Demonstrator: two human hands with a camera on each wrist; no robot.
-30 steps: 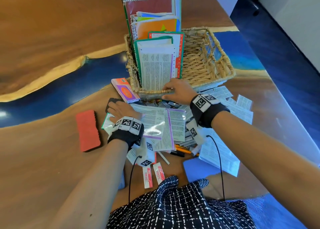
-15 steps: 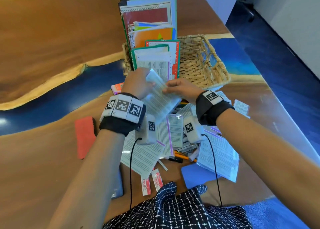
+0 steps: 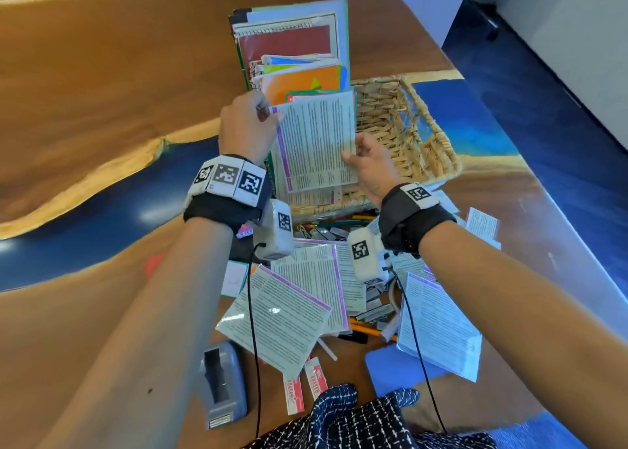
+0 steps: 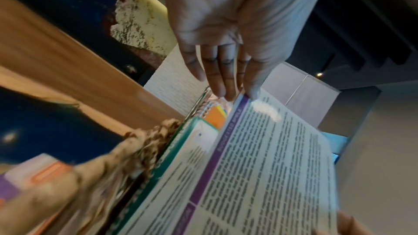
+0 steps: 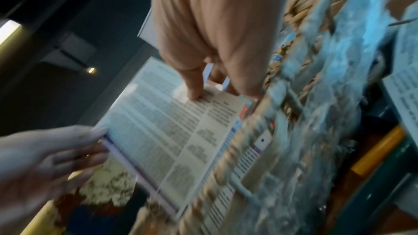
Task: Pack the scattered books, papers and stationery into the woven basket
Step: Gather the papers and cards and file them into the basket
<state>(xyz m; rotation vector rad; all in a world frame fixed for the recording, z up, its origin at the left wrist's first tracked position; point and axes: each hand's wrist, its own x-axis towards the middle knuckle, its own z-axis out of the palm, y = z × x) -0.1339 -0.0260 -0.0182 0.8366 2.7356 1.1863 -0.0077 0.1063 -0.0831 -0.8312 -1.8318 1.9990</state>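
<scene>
— What have I got in my hands?

— A printed sheet point(image 3: 317, 142) with a purple band down its left edge. My left hand point(image 3: 245, 125) pinches its upper left corner between thumb and fingers, and my right hand point(image 3: 370, 163) pinches its right edge low down. It stands nearly upright over the woven basket point(image 3: 404, 132), lower edge dipping inside, in front of the books point(image 3: 292, 40) already stood on end there.

— Where in the basket?

— At its left end, against the green-edged booklet point(image 4: 192, 142); the right half shows only bare weave.

— And the basket itself?

— Near the far right part of the table point(image 3: 85, 74), across the blue strip.

— What is left outside?

— More printed sheets point(image 3: 282, 316) lie heaped between the basket and the near edge, with pens point(image 3: 367, 331) under them, two eraser packets point(image 3: 306, 387) at the near edge, and a grey stapler point(image 3: 222, 387) to their left.
</scene>
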